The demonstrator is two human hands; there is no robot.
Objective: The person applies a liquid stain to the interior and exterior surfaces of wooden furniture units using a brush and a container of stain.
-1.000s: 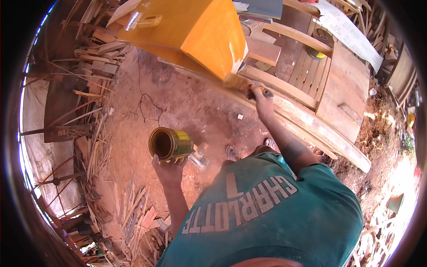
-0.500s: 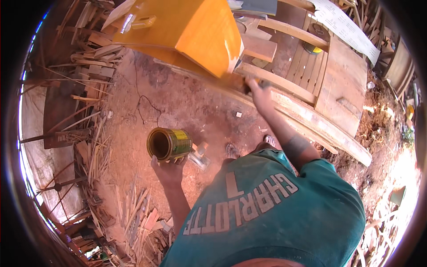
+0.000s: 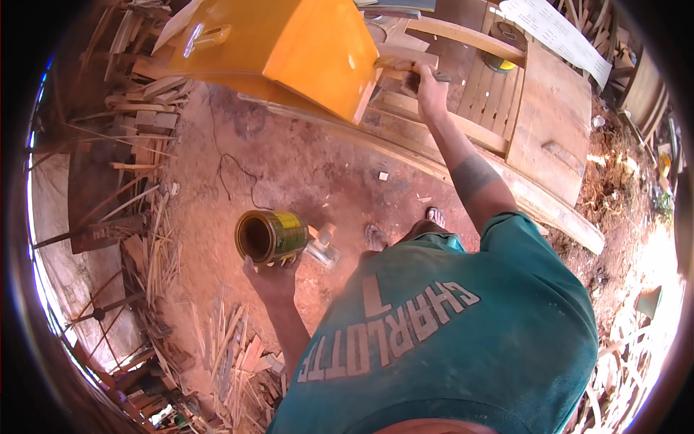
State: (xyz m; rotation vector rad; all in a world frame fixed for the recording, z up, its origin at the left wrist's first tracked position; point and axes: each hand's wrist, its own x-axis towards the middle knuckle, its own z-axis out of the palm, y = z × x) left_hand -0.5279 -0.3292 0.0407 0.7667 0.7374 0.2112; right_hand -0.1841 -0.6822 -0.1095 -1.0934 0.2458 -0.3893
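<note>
My left hand (image 3: 273, 278) grips an open paint can (image 3: 288, 235) from below, with its mouth tipped toward the left. The can has a green and yellow label, and its inside is dark. My right hand (image 3: 432, 92) is closed around a paintbrush (image 3: 441, 76), whose bristle end points left toward the orange-yellow wooden piece (image 3: 322, 54). That piece is box-shaped and glossy, with pale patches on its right side. Whether the bristles touch it I cannot tell.
A slatted wooden frame (image 3: 499, 98) lies at the upper right, with a second can (image 3: 497, 64) and a printed sheet (image 3: 553, 36) on it. Scrap wood (image 3: 155, 108) is heaped along the left. A cord (image 3: 235, 166) runs over the dusty floor.
My right hand has moved up with the brush, away from the lower corner of the orange-yellow piece to beside its right face. My left hand still holds the can in nearly the same place.
</note>
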